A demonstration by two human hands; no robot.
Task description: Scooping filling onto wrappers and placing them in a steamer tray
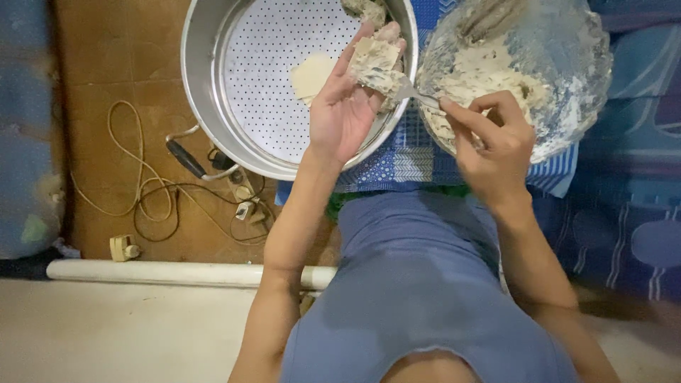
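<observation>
Looking down from my head, my left hand (342, 113) lies palm-up over the right rim of the steamer (206, 106), cradling a square wrapper (374, 60) across its fingers. My right hand (496, 142) pinches the handle of a spoon (408, 92) between thumb and fingers, just off the left edge of the glass bowl (582, 106). The spoon's long axis runs from that hand leftward and slightly up, its tip resting on the filling (383, 80) that sits on the wrapper's lower part. So the wrapper lies to the left of my right hand, with the left hand directly beneath it. More filling mix (489, 74) sits in the bowl. A bare wrapper (312, 74) lies flat on the steamer's perforated tray, near my left fingers.
</observation>
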